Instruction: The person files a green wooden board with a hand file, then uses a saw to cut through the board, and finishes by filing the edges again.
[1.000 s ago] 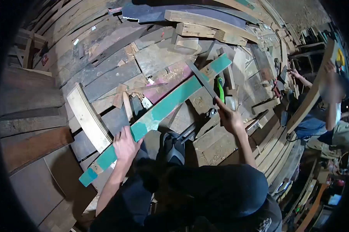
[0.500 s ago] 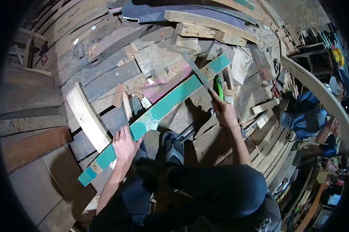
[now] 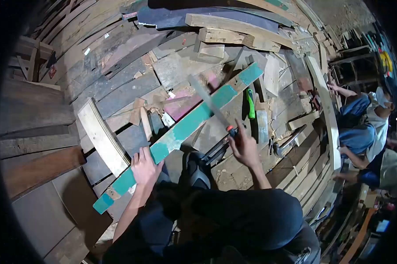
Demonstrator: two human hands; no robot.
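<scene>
The left hand (image 3: pixel 144 168) still presses flat on the teal plank (image 3: pixel 185 128) lying across the scrap boards (image 3: pixel 119 88). The right hand (image 3: pixel 243 147), gripping the saw (image 3: pixel 211 107), has drawn back toward the person; the blade now crosses mid-plank.

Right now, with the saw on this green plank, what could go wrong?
The left hand presses the green plank down near where the saw blade crosses it; a slip could bring the teeth toward those fingers. The plank rests on loose, uneven scrap boards, so it may shift or pinch the blade. A nearby person is handling a long board that could swing toward the right hand.
</scene>
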